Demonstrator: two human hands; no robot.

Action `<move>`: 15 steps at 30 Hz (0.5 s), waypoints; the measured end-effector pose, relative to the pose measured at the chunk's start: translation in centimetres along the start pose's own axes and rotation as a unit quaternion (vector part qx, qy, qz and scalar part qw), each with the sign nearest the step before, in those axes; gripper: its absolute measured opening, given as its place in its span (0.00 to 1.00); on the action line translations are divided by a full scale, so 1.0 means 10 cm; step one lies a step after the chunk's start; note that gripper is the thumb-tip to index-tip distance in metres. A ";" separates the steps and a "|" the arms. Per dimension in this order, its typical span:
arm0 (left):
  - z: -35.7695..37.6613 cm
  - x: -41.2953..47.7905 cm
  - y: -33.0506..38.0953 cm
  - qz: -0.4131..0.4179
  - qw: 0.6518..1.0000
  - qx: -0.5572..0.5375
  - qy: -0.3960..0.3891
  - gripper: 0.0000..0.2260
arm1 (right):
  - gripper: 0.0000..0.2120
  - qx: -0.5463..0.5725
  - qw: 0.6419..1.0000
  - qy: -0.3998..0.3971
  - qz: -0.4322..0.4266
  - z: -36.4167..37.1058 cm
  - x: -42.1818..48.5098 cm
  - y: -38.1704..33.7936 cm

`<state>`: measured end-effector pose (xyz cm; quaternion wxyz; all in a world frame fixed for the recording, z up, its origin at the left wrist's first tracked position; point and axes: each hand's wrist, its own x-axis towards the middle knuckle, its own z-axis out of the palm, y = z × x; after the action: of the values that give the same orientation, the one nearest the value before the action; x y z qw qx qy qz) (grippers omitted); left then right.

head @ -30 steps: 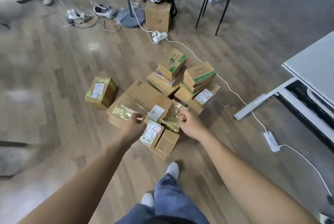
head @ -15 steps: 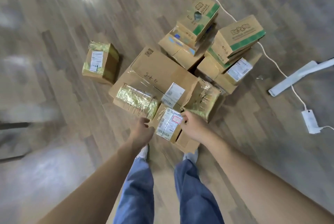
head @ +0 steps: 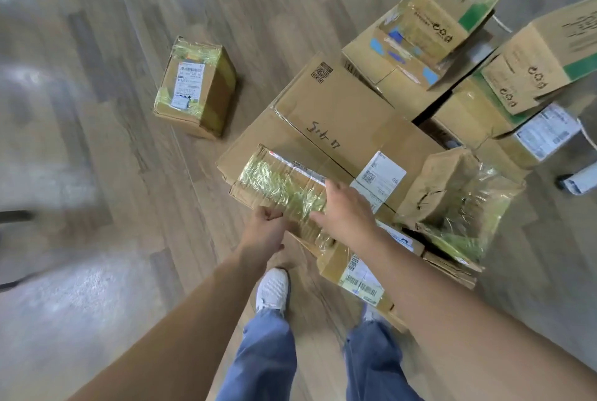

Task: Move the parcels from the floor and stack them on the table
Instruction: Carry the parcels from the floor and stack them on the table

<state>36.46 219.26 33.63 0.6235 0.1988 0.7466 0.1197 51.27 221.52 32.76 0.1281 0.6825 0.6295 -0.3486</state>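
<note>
A small brown cardboard box bound in yellowish tape, with a white label on top [head: 197,87], stands alone on the grey-brown wooden plank floor [head: 97,174], well apart from the pile. Next comes the left hand [head: 265,232], its fingers curled tight against the near edge of a flat brown cardboard parcel covered in shiny yellow-green tape [head: 277,184]. This parcel lies at the near left of the pile on the floor, resting on a large brown cardboard box with handwriting on its lid [head: 339,129]. The right hand [head: 345,210] lies palm down on the parcel's right end, fingers fairly straight and spread, thumb at the far edge. The two hands are close together but not touching. Further right sits a crumpled brown box in loose clear plastic [head: 452,206].
</note>
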 end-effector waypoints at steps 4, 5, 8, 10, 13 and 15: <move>-0.03 -0.09 0.14 0.015 0.998 -0.059 -0.016 0.13 | 0.27 0.073 0.997 0.002 0.021 -0.13 -0.01 -0.09; -0.05 -0.13 0.20 0.024 0.998 -0.062 -0.010 0.13 | 0.26 0.081 0.996 0.008 0.021 -0.18 -0.05 -0.11; -0.09 -0.20 0.37 0.059 0.998 -0.032 -0.007 0.15 | 0.23 0.118 0.992 0.023 0.027 -0.30 -0.14 -0.13; -0.05 -0.20 0.46 0.087 0.996 0.006 -0.015 0.16 | 0.23 0.125 0.992 0.014 0.028 -0.39 -0.18 -0.09; 0.08 -0.19 0.53 0.107 0.991 0.076 -0.021 0.16 | 0.23 0.126 0.992 -0.002 0.021 -0.47 -0.24 0.03; 0.18 -0.22 0.55 0.125 0.978 0.167 -0.011 0.17 | 0.23 0.118 0.993 0.001 0.018 -0.49 -0.30 0.13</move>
<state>39.38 223.01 37.57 0.5695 0.3933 0.7185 0.0684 54.14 222.02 37.90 0.0527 0.7044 0.5716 -0.4176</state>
